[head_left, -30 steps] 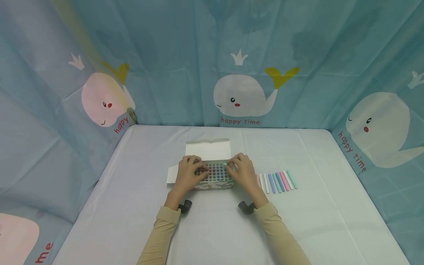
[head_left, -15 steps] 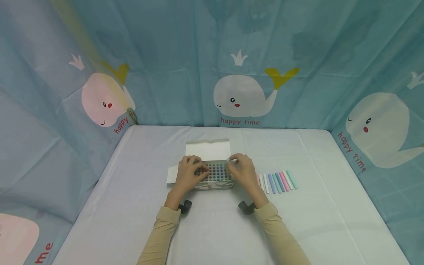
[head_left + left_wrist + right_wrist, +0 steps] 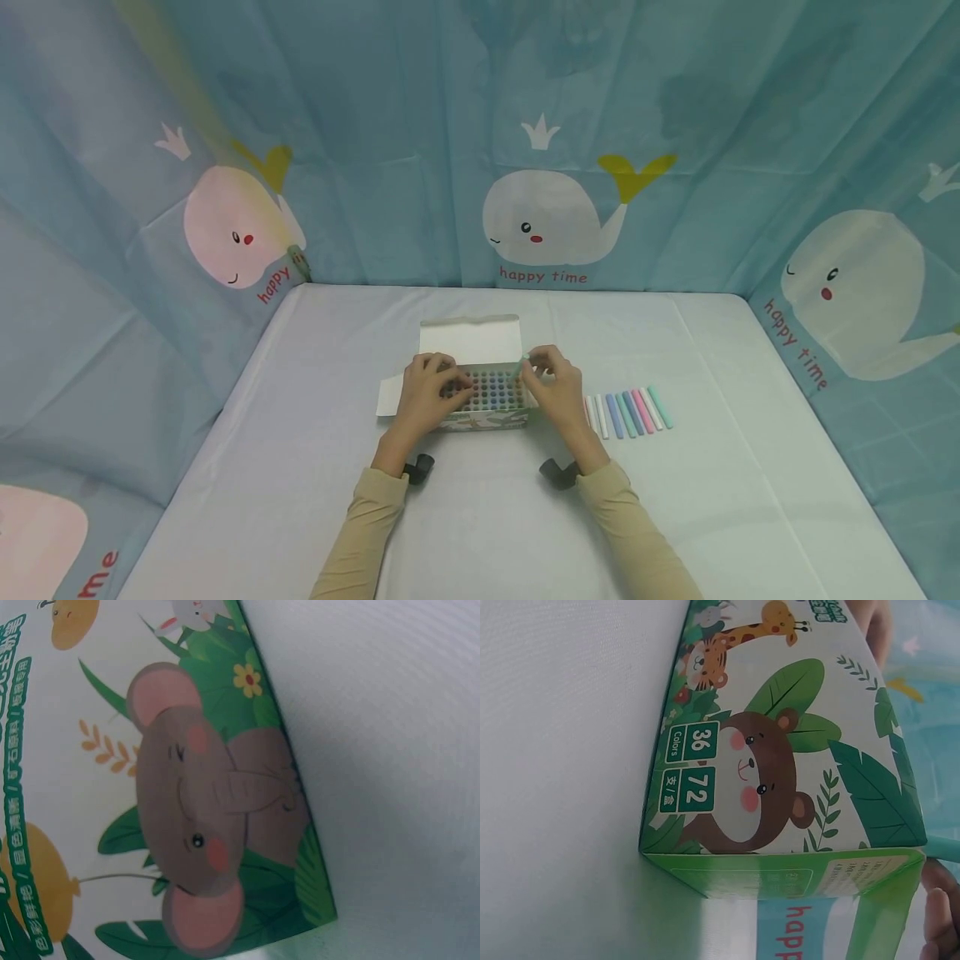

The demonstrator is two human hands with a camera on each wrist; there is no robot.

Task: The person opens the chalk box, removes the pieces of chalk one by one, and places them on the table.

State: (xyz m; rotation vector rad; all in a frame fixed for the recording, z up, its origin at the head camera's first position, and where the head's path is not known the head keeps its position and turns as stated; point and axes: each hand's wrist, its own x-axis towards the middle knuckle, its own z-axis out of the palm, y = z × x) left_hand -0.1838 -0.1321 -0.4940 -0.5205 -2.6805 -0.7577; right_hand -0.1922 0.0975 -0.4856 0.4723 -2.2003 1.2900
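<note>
An open cardboard chalk box (image 3: 483, 420) stands mid-table, filled with upright coloured chalk sticks whose round ends show in rows. My left hand (image 3: 427, 392) grips the box at its left end, fingers curved over it; its exact contact is partly hidden. Between thumb and fingers, my right hand (image 3: 555, 385) pinches a green chalk stick (image 3: 519, 367) over the box's right end. The right wrist view shows the same green chalk (image 3: 945, 849) beside the box's top edge, and a bear printed on the box's side (image 3: 765, 787). An elephant print covers the box (image 3: 202, 802) in the left wrist view.
To the right of the box several chalk sticks (image 3: 630, 413) lie side by side in a row, pink, white, blue and green. Behind the box its white lid flap (image 3: 471, 340) is folded back, and a side flap (image 3: 389, 396) sticks out left. Patterned curtains surround the white table (image 3: 480, 533).
My right hand has lifted the green chalk stick up out of the box's right end and moved slightly right, so more of the stick shows. The left hand has stayed put.
</note>
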